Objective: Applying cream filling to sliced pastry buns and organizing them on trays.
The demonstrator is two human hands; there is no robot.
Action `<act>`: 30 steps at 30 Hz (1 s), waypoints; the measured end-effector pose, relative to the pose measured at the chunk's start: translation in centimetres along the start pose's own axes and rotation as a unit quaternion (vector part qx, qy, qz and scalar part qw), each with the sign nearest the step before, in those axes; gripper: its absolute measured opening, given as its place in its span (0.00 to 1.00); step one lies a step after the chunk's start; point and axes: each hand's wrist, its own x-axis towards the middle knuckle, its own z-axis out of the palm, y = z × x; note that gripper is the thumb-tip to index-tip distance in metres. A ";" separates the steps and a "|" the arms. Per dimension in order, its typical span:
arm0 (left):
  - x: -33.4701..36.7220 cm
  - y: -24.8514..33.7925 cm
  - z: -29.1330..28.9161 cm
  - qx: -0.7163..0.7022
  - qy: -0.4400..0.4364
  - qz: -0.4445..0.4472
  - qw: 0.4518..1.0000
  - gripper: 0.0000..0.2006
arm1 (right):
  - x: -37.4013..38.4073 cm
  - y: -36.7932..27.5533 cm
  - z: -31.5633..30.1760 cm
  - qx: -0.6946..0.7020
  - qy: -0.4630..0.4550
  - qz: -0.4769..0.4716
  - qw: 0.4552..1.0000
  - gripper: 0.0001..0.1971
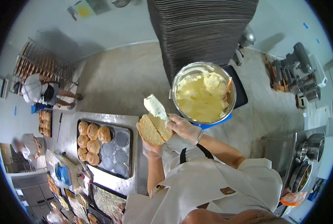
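Observation:
My left hand (151,150), in a clear glove, holds a split bun (149,130) from below. Its two pale cut faces lie open upward, side by side. In my gloved right hand (183,129) is a spatula (160,112) with a light green handle end and a thick lump of white cream on its blade. The blade is over the far edge of the bun. Beyond my right hand stands a big metal bowl (175,80) of pale yellow cream (198,100), an orange-handled tool leaning inside it.
On the steel table (136,125) to the left lies a dark baking tray (130,151) with several browned buns (93,146). A tall stack of dark trays (207,30) rises behind the bowl. People (34,89) work at the far left near a rack (47,59).

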 end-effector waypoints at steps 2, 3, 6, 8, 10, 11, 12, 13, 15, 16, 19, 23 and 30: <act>-0.7 -2.5 0.0 0.120 -0.047 -0.006 0.992 0.28 | -1.9 -3.8 -2.9 -0.139 0.024 -0.005 0.990 0.19; -1.1 -3.3 -0.3 0.240 -0.085 -0.009 0.967 0.30 | -2.4 -4.6 -4.7 -0.276 0.037 -0.012 0.960 0.19; -2.1 -2.1 0.3 -0.064 -0.030 -0.151 0.986 0.31 | 0.4 1.0 -14.2 -0.514 0.038 -0.007 0.857 0.17; -3.7 -1.5 0.0 -0.468 0.085 -0.255 0.842 0.31 | 4.4 2.9 -18.5 -0.637 -0.081 0.084 0.762 0.14; -5.4 -2.4 -1.3 -0.116 0.095 -0.136 0.979 0.28 | 8.9 5.8 -19.4 -0.695 -0.143 0.118 0.695 0.11; -5.8 -2.0 -1.3 -0.112 0.099 -0.136 0.979 0.28 | 11.2 8.2 -19.0 -0.685 -0.114 0.140 0.706 0.10; -6.5 -1.1 -1.1 -0.275 0.136 -0.162 0.938 0.29 | 12.7 10.8 -18.7 -0.682 -0.119 0.137 0.708 0.10; -6.7 -0.5 -0.9 -0.432 0.166 -0.180 0.868 0.30 | 14.0 13.5 -18.7 -0.667 -0.093 0.126 0.729 0.10; -7.4 -0.1 -1.3 -0.464 0.196 -0.194 0.842 0.33 | 15.2 17.5 -18.0 -0.649 -0.074 0.106 0.750 0.10; -7.9 -0.7 -1.7 -0.492 0.187 -0.192 0.828 0.34 | 14.6 19.5 -18.7 -0.693 -0.082 0.052 0.714 0.10; -9.1 0.7 -1.6 -0.516 0.190 -0.166 0.819 0.33 | 12.4 13.9 -17.1 -0.493 -0.057 0.107 0.861 0.11; -5.4 0.8 1.2 -0.547 0.196 -0.194 0.790 0.32 | 7.3 7.3 -21.0 -0.150 -0.066 0.151 0.975 0.10; -0.2 5.3 5.7 -0.577 0.062 -0.226 0.782 0.31 | 3.1 -6.3 -13.9 -0.355 -0.061 -0.247 0.900 0.08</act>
